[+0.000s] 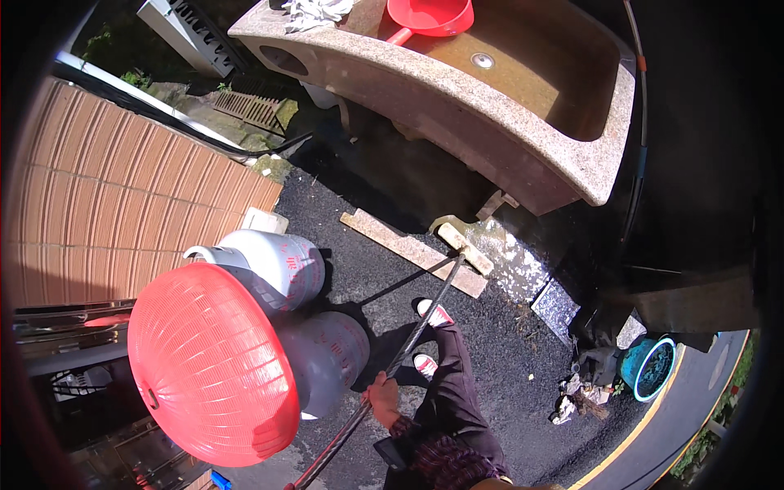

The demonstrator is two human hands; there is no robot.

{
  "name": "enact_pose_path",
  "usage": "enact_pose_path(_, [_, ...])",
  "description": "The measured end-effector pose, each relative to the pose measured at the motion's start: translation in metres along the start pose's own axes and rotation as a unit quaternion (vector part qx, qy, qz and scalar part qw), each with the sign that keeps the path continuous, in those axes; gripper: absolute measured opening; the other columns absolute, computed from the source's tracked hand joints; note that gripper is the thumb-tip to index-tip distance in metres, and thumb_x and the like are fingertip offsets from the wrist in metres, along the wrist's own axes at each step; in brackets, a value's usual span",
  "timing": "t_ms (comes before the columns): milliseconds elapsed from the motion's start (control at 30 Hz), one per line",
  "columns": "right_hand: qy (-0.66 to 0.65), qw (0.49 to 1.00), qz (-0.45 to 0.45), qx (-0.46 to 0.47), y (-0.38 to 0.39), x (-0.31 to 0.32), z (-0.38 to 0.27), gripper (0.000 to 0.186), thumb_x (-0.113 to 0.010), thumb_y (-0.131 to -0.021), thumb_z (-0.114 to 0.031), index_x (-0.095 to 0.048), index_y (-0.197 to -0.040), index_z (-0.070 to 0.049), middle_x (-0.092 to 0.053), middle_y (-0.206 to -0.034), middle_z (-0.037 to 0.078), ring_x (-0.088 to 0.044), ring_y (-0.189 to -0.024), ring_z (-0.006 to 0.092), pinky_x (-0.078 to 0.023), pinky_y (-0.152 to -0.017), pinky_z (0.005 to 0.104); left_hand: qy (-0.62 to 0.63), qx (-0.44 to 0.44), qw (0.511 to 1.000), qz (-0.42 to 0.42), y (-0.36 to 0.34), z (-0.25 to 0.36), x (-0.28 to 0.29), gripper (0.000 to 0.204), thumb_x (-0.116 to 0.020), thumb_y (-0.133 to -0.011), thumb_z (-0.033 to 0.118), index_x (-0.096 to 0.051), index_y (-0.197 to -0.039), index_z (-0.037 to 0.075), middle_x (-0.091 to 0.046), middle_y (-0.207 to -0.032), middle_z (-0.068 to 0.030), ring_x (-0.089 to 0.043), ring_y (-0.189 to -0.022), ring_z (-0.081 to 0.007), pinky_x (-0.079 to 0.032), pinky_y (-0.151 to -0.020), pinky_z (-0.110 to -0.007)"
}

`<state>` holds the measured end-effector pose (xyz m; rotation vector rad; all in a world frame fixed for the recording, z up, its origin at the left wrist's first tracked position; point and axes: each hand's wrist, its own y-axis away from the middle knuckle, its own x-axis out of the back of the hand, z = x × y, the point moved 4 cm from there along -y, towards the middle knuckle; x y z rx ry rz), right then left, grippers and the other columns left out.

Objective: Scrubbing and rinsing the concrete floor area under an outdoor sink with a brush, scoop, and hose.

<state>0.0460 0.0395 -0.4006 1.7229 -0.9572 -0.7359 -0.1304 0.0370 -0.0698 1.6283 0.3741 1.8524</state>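
My right hand (382,400) is closed around the dark pole of a long-handled mop (411,339). The pole slants from the lower edge, where it turns reddish, up to a cream block-shaped mop head (465,249). That head lies at the edge of a wet patch of ground, touching or just over a flat stone strip (416,252); which of the two I cannot tell. A plaid sleeve (441,459) covers the arm behind the hand. My left hand does not show.
Left of the pole, a red ribbed dome (212,359) stands before grey gas cylinders (282,265). A stone sink (523,118) at the top holds a red dipper (433,16); a white cloth (317,13) drapes its rim. A teal basket (648,370) sits right, by a yellow-edged kerb.
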Motion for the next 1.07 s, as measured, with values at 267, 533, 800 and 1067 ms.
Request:
enact_pose_path(267, [0.241, 0.954, -0.141, 0.112, -0.101, -0.17, -0.127, 0.038, -0.041, -0.085, -0.03, -0.044, -0.071, 0.006, -0.049, -0.047, 0.011, -0.053, -0.038, 0.021, -0.045, -0.035, 0.0323, 0.143, 0.055, 0.98, 0.126, -0.107, 0.085, -0.008, 0.04, -0.059, -0.074, 0.012, -0.051, -0.113, 0.005, -0.039, -0.049, -0.0116, -0.036, -0.041, -0.0193, -0.033, -0.041, -0.032])
enact_pose_path(533, [0.347, 0.92, -0.118, 0.138, -0.07, -0.102, -0.12, 0.036, -0.042, -0.084, -0.031, -0.039, -0.074, 0.003, -0.052, -0.053, 0.016, -0.055, -0.043, 0.0232, -0.043, -0.038, 0.0361, 0.289, 0.217, 0.932, 0.035, -0.063, 0.067, -0.061, 0.039, -0.062, -0.073, 0.009, -0.052, -0.11, 0.002, -0.032, -0.047, 0.0018, -0.026, -0.044, -0.0069, -0.024, -0.038, -0.026])
enact_pose_path(800, [0.302, 0.951, -0.072, -0.001, -0.037, 0.024, -0.054, 0.028, -0.04, -0.087, -0.025, -0.037, -0.078, 0.002, -0.045, -0.053, 0.009, -0.05, -0.04, 0.0178, -0.041, -0.035, 0.0334, 0.4, 0.276, 0.874, 0.023, -0.02, 0.078, -0.101, 0.028, -0.063, -0.073, 0.009, -0.058, -0.099, 0.001, -0.032, -0.048, 0.0024, -0.026, -0.045, -0.0067, -0.024, -0.038, -0.025])
enact_pose_path(1067, [0.35, 0.929, -0.082, 0.086, -0.139, -0.1, -0.164, 0.032, -0.041, -0.086, -0.031, -0.036, -0.073, -0.001, -0.042, -0.049, 0.008, -0.046, -0.035, 0.0153, -0.038, -0.03, 0.0291, 0.39, 0.244, 0.881, 0.113, -0.129, 0.1, -0.109, 0.013, -0.063, -0.073, 0.012, -0.058, -0.074, 0.0, -0.034, -0.047, 0.0006, -0.028, -0.043, -0.0094, -0.024, -0.038, -0.027])
